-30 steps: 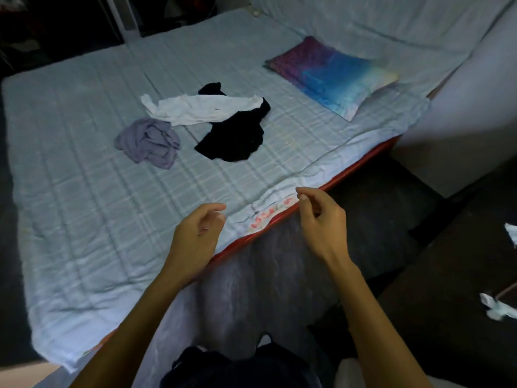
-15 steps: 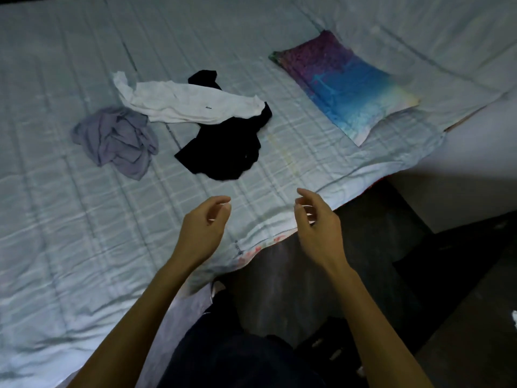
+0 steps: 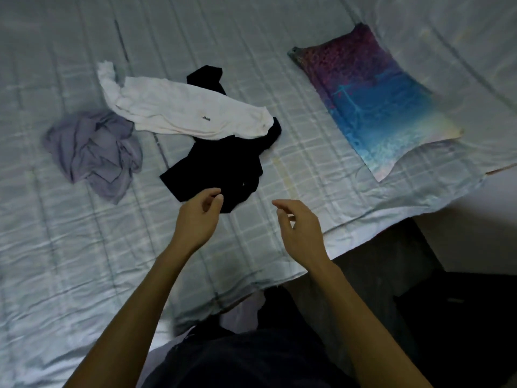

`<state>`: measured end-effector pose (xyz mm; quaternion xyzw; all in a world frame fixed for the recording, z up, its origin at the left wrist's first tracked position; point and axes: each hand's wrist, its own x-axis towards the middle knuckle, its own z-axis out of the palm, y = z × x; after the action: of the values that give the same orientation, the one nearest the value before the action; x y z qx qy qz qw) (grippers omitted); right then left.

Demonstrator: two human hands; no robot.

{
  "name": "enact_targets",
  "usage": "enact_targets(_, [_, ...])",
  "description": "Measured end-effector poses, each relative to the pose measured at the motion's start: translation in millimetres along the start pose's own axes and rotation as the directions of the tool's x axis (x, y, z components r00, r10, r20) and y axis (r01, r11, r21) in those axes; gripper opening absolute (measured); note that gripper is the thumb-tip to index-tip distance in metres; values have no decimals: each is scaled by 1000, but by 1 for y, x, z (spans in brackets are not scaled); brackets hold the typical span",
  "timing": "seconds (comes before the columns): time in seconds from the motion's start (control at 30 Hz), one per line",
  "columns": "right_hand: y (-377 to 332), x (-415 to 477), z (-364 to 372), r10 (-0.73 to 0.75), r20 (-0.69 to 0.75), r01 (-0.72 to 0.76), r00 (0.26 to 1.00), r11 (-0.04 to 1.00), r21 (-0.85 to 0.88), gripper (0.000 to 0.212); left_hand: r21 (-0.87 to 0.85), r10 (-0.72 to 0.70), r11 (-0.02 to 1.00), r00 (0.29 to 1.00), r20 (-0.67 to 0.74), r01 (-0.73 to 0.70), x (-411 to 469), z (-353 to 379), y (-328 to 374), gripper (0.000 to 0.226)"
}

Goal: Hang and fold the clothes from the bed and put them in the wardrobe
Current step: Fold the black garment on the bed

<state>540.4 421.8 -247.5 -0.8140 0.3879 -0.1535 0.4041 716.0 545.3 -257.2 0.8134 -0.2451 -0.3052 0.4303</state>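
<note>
Fingers on your left hand, right hand loosely curled, empty. Black garment lies crumpled on bed, partly under white garment. Soft, light, limp: pinch near hem, lift clear.

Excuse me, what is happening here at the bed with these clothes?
A person stands at the bed with both hands held out over it, holding nothing. The left hand hovers at the near edge of the black garment; whether it touches is unclear. The right hand hangs over a bare part of the bed. The white garment lies across the black one, and the lilac garment is crumpled beside them. Nothing is folded yet.
</note>
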Motion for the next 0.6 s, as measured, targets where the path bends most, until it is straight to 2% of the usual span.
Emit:
enact_targets(0.2, [69, 99, 3, 6, 296, 3, 955, 1000, -29, 24, 107, -166, 980, 985, -47, 170, 74, 61, 0, 35])
enact_targets(0.27, [89, 135, 6, 9, 390, 22, 921, 997, -75, 25, 127, -253, 958, 966, -51, 258, 92, 77, -7, 35])
enact_targets(0.4, [119, 201, 32, 31, 532, 67, 846, 984, -163, 27, 212, -342, 914, 938, -58, 346, 124, 101, -35, 36])
enact_targets(0.6, [147, 245, 110, 61, 697, 217, 715, 927, -305, 31, 378, -410, 838, 911, -40, 394, 159, 125, -93, 44])
